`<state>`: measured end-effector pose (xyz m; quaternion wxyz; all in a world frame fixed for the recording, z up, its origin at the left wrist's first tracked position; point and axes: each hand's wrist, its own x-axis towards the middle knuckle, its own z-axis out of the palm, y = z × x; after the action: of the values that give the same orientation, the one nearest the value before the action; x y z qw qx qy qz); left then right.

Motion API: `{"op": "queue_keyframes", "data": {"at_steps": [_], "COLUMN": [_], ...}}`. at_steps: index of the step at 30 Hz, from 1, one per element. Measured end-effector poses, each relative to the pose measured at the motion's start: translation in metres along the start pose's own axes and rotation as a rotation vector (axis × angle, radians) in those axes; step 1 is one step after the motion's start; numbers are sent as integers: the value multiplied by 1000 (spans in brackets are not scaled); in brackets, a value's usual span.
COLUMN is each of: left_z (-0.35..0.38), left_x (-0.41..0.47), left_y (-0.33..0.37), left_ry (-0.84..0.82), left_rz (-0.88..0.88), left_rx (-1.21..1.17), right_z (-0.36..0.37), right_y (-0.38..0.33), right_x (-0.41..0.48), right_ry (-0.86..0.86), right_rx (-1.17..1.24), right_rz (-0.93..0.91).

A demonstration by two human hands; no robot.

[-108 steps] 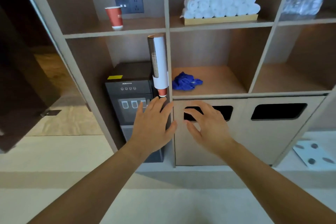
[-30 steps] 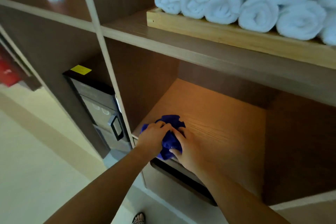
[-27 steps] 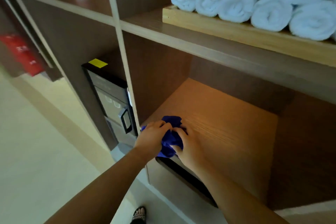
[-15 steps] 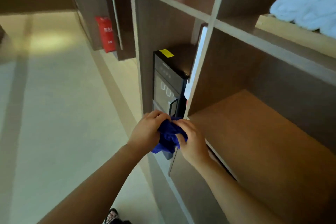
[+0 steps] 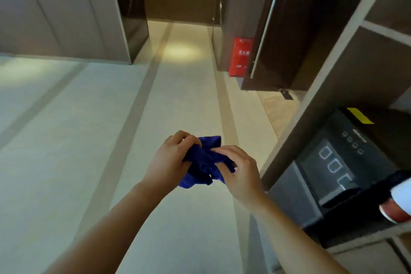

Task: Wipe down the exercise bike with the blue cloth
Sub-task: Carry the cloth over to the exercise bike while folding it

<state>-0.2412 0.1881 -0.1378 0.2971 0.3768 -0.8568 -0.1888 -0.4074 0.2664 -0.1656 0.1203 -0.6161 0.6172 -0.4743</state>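
The crumpled blue cloth (image 5: 204, 162) hangs in the air in front of me, bunched between both hands over the pale floor. My left hand (image 5: 171, 158) grips its left side with curled fingers. My right hand (image 5: 239, 170) pinches the right side, thumb and fingers folded into the fabric. No exercise bike is in view.
The wooden shelf unit (image 5: 329, 69) rises along the right edge, with a black water dispenser (image 5: 347, 162) in its lower bay. A red fire-extinguisher box (image 5: 240, 56) stands by a dark open door (image 5: 289, 29). A corridor of pale floor (image 5: 182, 62) runs ahead.
Both hands lifted the blue cloth off the shelf and carried it away to the left. My view has swung from the shelf to the corridor floor.
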Motion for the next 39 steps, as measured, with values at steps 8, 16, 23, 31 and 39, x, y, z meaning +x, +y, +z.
{"op": "queue_keyframes", "data": {"at_steps": [8,16,23,31,39], "left_z": [-122,-202,-256,-334,-413], "left_x": [-21,-15,53,121,137], "left_y": [-146,-268,-400,-538,-673], "left_ry": [260,422,391,436,534], "left_rz": [-348,-508,-581,-714,-845], "left_rx": [-16,62,95,124,162], "right_z": [182,334,469,609,762], "right_y": [-64,-105,-118,-148,-202], "right_x": [108,192,311,453,540], "right_ry": [-277,-565,-595,-753,-860], "right_rx": [256,388,444,452,453], "right_rz": [-109,-215,-173,-247,-300]}}
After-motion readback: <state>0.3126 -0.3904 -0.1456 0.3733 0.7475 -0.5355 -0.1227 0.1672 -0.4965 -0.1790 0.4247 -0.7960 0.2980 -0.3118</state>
